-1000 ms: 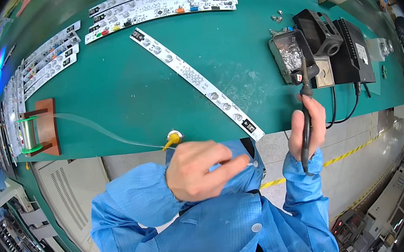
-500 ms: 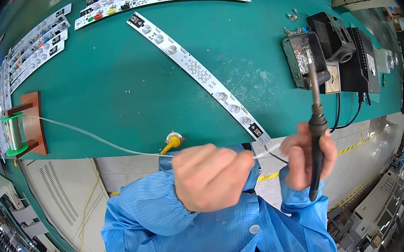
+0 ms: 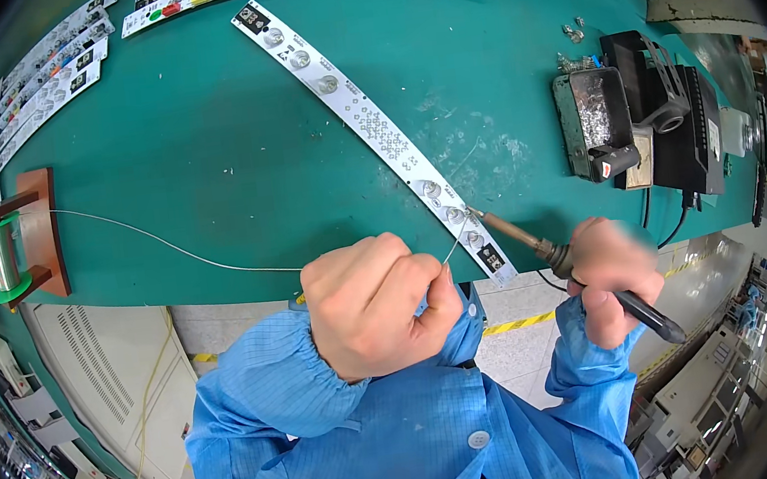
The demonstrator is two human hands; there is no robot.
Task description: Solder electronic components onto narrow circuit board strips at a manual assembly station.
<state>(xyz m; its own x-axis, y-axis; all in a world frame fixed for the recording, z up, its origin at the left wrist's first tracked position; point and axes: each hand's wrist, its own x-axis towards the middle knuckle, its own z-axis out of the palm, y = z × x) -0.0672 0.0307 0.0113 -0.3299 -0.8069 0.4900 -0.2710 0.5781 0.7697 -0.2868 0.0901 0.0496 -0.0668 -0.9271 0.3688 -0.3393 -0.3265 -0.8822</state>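
Slantwise on the green table (image 3: pixel 203 146), a long white board (image 3: pixel 378 136), near end at the front edge. On or just over that end, the tip of a soldering iron (image 3: pixel 553 260), gripped in the right hand (image 3: pixel 610 272). Pinched in the curled left hand (image 3: pixel 377 306), a thin wire (image 3: pixel 207 262). Farther left, a spool (image 3: pixel 4 259); at right, a grey box (image 3: pixel 569 124).

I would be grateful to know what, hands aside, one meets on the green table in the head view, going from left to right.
Wire spool with its wooden stand → long slanting white circuit board → metal tin → black box → clear jar.
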